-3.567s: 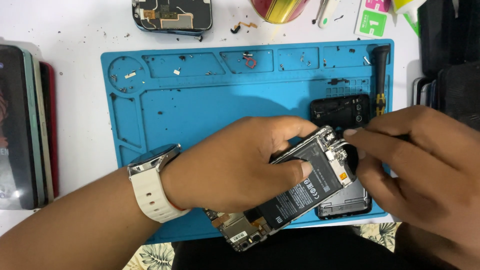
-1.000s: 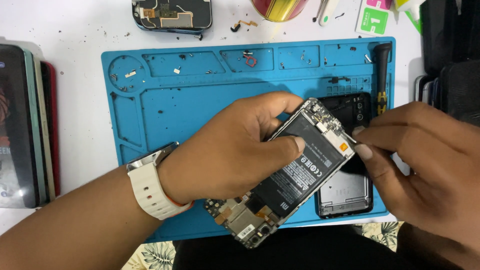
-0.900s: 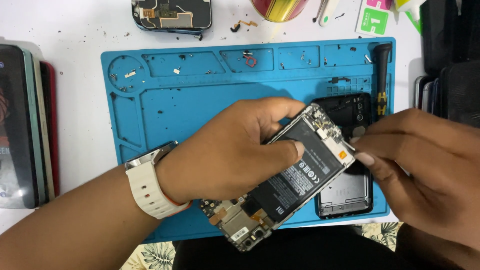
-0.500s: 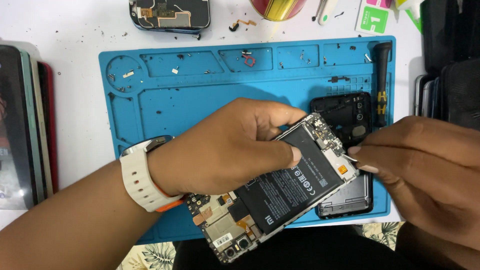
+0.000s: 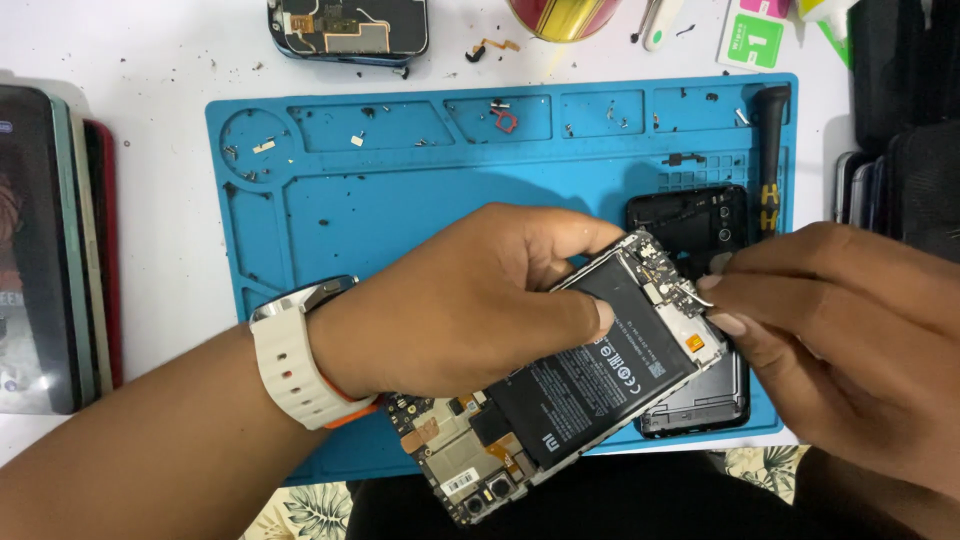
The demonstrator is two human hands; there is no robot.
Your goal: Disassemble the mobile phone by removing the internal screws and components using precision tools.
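From the head camera, we hold the opened smartphone with its black battery and bare circuit boards [image 5: 570, 385] tilted above the blue silicone repair mat [image 5: 400, 190]. Our left hand [image 5: 470, 300] has its grip clamped around the phone's frame. Our right hand [image 5: 850, 330] pinches a small part at the phone's upper end; we judge this a connector-lifting step, and the next move calls for a gentle, steady pull.

The left hand [image 5: 470, 300] covers the upper left side of the opened phone [image 5: 570, 380], so its grip there is hidden; the right hand [image 5: 850, 340] runs off the right and bottom edges; whatever thin thing its fingertips [image 5: 722, 290] pinch at the phone's top corner is too small to tell; the black back cover [image 5: 700, 225] lies partly behind phone and fingers; the stacked phones [image 5: 50, 250] are cut by the left edge.
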